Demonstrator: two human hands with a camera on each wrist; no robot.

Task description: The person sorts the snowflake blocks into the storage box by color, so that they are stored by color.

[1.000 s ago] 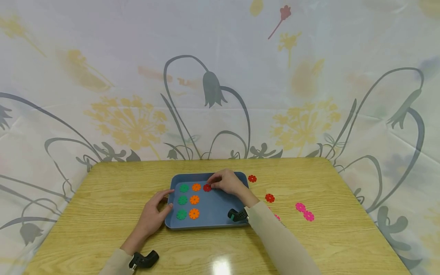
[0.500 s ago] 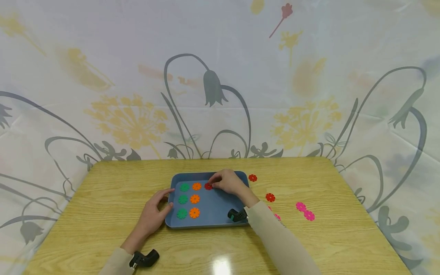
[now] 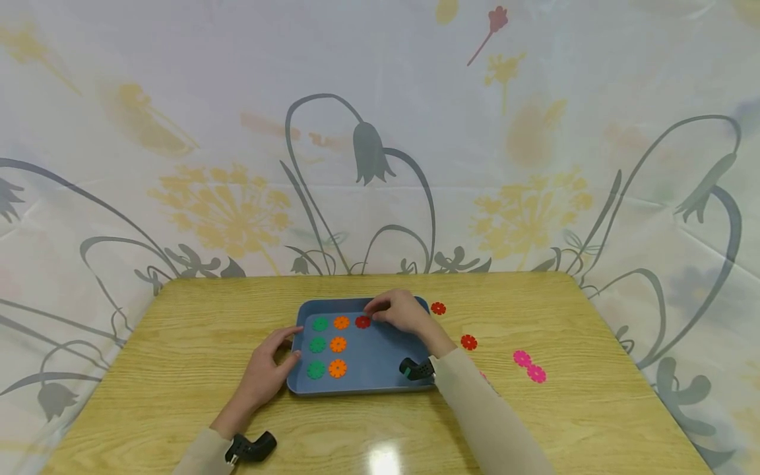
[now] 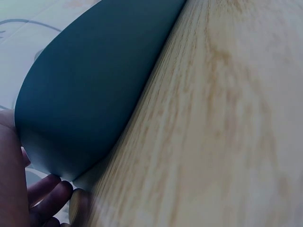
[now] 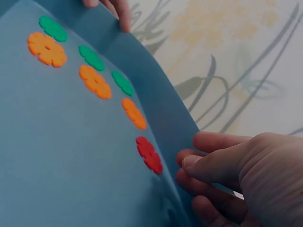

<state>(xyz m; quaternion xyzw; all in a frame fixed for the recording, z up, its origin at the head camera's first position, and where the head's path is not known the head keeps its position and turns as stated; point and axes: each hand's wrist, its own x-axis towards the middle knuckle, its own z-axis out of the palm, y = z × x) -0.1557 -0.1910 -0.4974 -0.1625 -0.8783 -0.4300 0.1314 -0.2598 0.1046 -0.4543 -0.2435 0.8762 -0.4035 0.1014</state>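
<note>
A shallow blue tray (image 3: 380,380) lies on the wooden table. My left hand (image 3: 265,367) holds its left edge, the thumb and a finger at the rim; in the left wrist view several fingers (image 4: 49,196) touch the outside of a corner. Inside the tray, a red notched disc (image 3: 363,322) lies flat in the back row, right of an orange disc (image 3: 341,322) and a green disc (image 3: 320,324). My right hand (image 3: 404,311) hovers just right of the red disc, fingers loosely bent; the right wrist view shows a gap between them and the disc.
More green discs (image 3: 317,344) and orange discs (image 3: 338,344) form columns at the tray's left. Red discs (image 3: 438,308) and pink discs (image 3: 529,366) lie on the table (image 3: 594,409) to the right; some pink is partly hidden by the right sleeve (image 3: 483,409).
The red disc has shifted slightly right in the tray. My right fingers, earlier on it, have let go and moved a little right. My left hand has stayed at the tray's edge.
</note>
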